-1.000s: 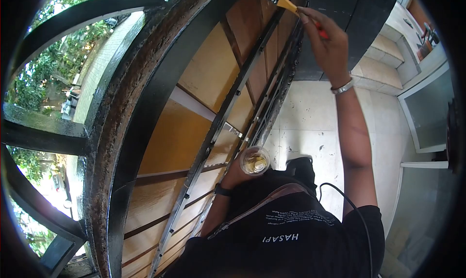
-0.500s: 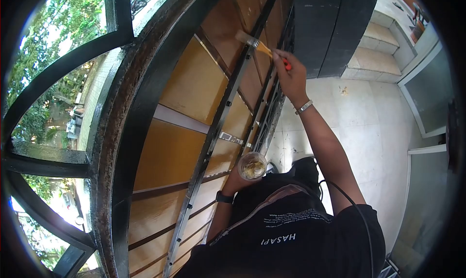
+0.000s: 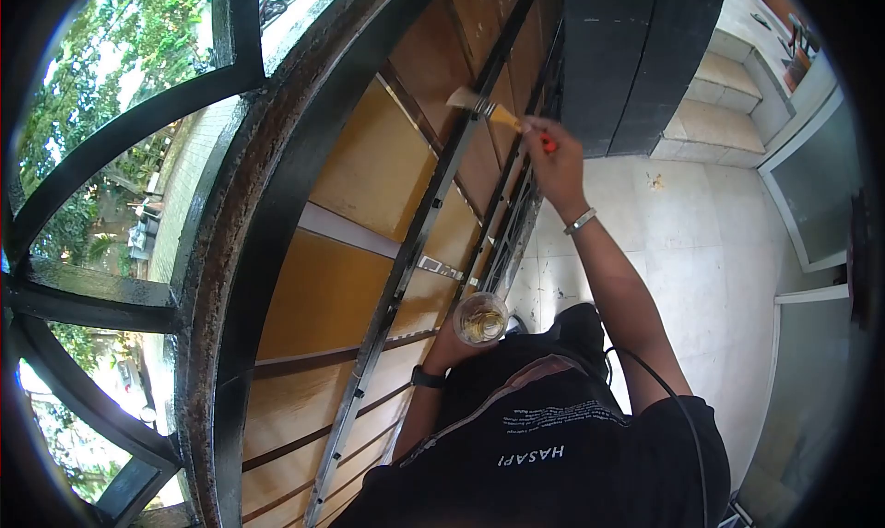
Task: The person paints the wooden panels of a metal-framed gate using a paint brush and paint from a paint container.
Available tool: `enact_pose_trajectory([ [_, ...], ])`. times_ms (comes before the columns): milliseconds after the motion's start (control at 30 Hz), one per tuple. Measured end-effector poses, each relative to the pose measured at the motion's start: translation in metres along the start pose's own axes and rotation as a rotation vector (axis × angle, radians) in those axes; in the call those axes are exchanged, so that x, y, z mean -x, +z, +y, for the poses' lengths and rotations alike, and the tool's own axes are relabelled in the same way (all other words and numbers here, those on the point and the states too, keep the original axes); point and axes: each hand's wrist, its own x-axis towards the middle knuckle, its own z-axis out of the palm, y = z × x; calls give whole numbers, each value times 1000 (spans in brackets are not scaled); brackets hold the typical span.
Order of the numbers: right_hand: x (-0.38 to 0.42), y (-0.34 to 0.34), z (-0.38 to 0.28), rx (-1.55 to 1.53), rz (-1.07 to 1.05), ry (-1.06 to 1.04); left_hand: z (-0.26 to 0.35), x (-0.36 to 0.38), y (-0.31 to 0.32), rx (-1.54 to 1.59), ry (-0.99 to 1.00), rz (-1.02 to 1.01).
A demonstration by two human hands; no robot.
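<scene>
My right hand is closed around the handle of a paintbrush, which has a yellow and red handle. Its pale bristles lie at the dark brown wooden panel behind the metal bars. Low in front of my body, my left hand grips a clear plastic cup with some yellowish liquid in it. Most of the left fingers are hidden behind the cup. Lighter, glossy tan panels lie between the cup and the brush.
A black metal bar runs lengthwise in front of the panels. Left of them stands a rusty, curved black frame, with greenery beyond. Tiled steps rise at the upper right above a pale tiled floor. A black cable crosses my right shoulder.
My right hand has come down slightly with the paintbrush, and the bristles sit lower on the panel. The left hand keeps the cup in nearly the same place.
</scene>
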Motion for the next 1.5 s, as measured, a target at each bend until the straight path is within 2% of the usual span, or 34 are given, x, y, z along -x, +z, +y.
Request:
enact_pose_trajectory([
  [67,-11,-8,-27,69,38,-26,-6,-1,-1,0,-29,-35],
  [133,-18,-1,-57,-362,21,107,-6,-1,-2,-25,-37,-48],
  [167,-16,4,-64,-361,26,106,-6,-2,-2,-48,-41,-56],
  [233,-8,16,-77,-277,-97,70,-5,-4,-3,-64,-32,-58],
  [267,-4,24,-78,-236,-90,-70,-5,-4,-3,-78,-26,-55],
  [400,14,26,-38,-165,-53,-181,0,-3,-5,-59,-47,-28],
  [467,27,14,-23,30,-90,-233,3,-2,-6,-87,-20,-27],
  [533,34,5,-12,91,-107,-266,-2,-1,-9,-96,-21,-23],
  [600,33,0,-19,153,-123,-298,-3,0,-10,-105,-23,-22],
  [667,22,-11,-35,210,-143,-489,-4,1,-11,-63,-18,-10],
  [700,13,-13,-47,209,-147,-490,-3,1,-10,-60,-19,-7],
  [767,-8,-15,-69,191,-20,-683,1,0,-10,7,-6,-27],
  [900,-32,-7,-88,98,-42,-770,2,-3,-8,28,-7,-57],
  [967,-31,-2,-74,229,-266,-843,2,-5,-9,-15,1,-60],
  [1000,-27,-1,-64,229,-266,-846,4,-5,-9,-14,4,-59],
  [1067,-18,-7,-42,437,-364,-821,9,-3,-8,15,-7,-32],
  [1167,-8,-16,-29,515,-457,-879,5,-1,-11,-36,16,-1],
  [1300,-28,-22,-49,605,-502,-981,1,1,-11,-30,1,25],
  [1367,-46,-24,-73,707,-447,-1147,0,2,-12,-24,35,26],
  [1500,-86,-36,-106,726,-367,-1241,-4,3,-13,-71,38,25],
])
